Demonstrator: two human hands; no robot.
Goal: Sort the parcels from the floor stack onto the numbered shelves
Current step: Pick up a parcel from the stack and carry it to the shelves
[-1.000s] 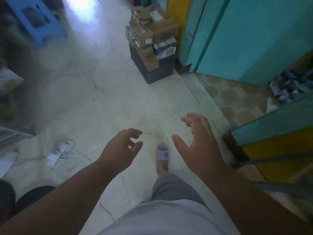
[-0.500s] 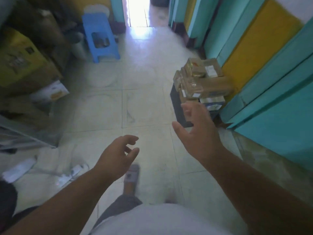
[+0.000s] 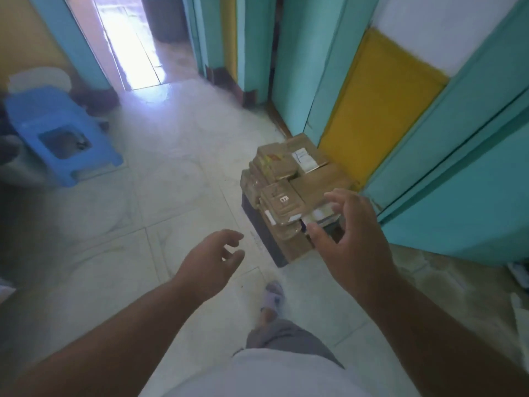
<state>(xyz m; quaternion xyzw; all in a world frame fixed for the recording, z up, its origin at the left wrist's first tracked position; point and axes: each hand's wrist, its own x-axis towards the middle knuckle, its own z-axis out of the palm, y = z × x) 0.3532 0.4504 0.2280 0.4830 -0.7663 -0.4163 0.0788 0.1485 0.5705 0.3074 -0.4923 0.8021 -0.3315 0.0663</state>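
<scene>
A stack of brown cardboard parcels (image 3: 289,179) sits on a dark box (image 3: 266,239) on the tiled floor, against the teal and yellow wall. A small parcel with a white numbered label (image 3: 282,203) lies near the stack's front. My right hand (image 3: 352,239) hovers just in front of the stack's near right corner, fingers spread and loosely curved, holding nothing. My left hand (image 3: 211,262) hangs lower and to the left of the stack, fingers loosely curled, empty. No shelves with numbers are in view.
A blue plastic stool (image 3: 60,133) stands at the far left. A bright doorway (image 3: 128,44) opens at the back. Teal and yellow panels (image 3: 378,101) line the right side. My foot in a sandal (image 3: 273,296) is on the floor below the stack.
The view has swung and I have come closer to the stack, which now looks larger. My right hand has moved forward over the stack's near corner. Both hands stay empty.
</scene>
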